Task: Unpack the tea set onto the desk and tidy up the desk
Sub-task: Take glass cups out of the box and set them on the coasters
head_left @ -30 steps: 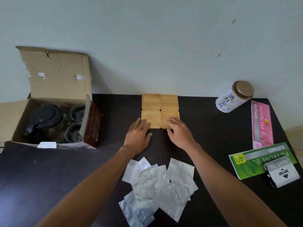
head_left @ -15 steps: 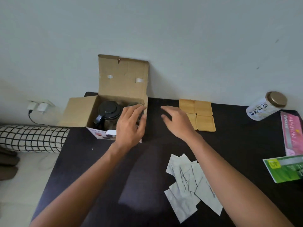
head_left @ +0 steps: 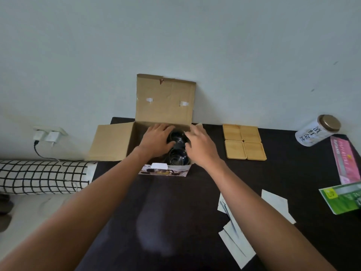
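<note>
reaching into the box for the glassware

dark glass cups (head_left: 176,151) sitting inside the open cardboard box (head_left: 115,141) at the back of the desk (head_left: 156,212), against the wall. left hand (head_left: 156,140) laid over the left part of the box, hiding whatever sits beneath it; fingers spread and loosely curved, closed on nothing that shows. right hand (head_left: 201,145) at the right edge of the box, fingers likewise apart and slack, no grip visible. four wooden coasters (head_left: 244,141) already out, set in a square just right of the box. further right, a lidded tin (head_left: 317,131) on its side, a pink packet (head_left: 344,159) and a green packet (head_left: 343,198). loose white sachets (head_left: 240,237) scattered near the front edge. step in hand, by the look of it: unpacking the glass pieces. next move calls for a firm two-handed hold and a straight lift clear of the box walls.
</note>
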